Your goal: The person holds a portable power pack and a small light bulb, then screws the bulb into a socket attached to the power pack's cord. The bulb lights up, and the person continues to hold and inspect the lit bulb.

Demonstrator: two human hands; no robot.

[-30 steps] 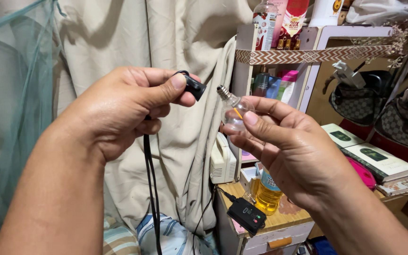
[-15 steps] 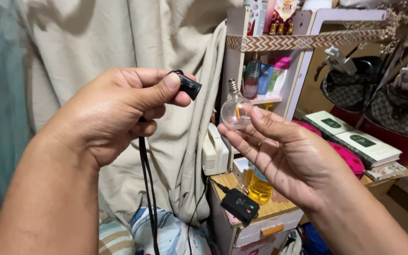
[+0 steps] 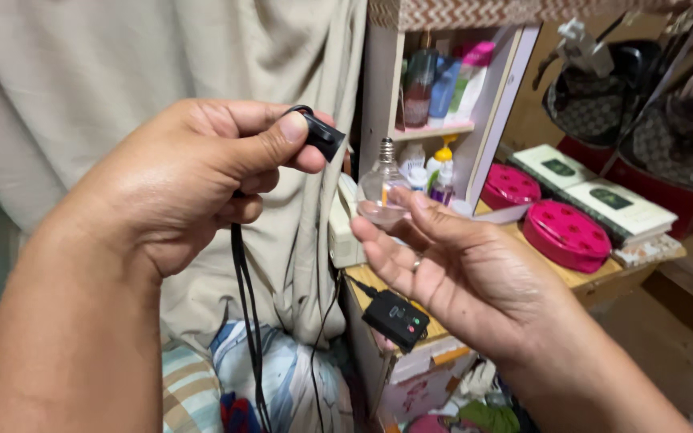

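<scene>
Because it is thin clear glass, the small bulb (image 3: 382, 186) looks light, brittle and a little slick, so a soft hold around its round belly, or a pinch at the ribbed metal screw base on top, seems safer than any squeeze on the thin globe. It stands upright with the threaded base pointing up, transparent enough that the shelf items behind show through, with a short orange filament piece visible inside. It sits at the fingertips of the right hand (image 3: 459, 281), which is turned palm up with the fingers loosely spread, the thumb and forefinger cradling the globe from below. Just to its upper left, apart from the bulb, the left hand (image 3: 194, 176) is closed in a fist-like grip on a small black socket (image 3: 320, 136), thumb pressed along it, its open end facing the bulb. A black cord (image 3: 246, 321) hangs down from that fist. Behind are a beige curtain (image 3: 122, 64), a white shelf (image 3: 475, 120) with bottles, two pink round tins (image 3: 563, 232), and a black adapter box (image 3: 395, 319) on a wooden cabinet top.
</scene>
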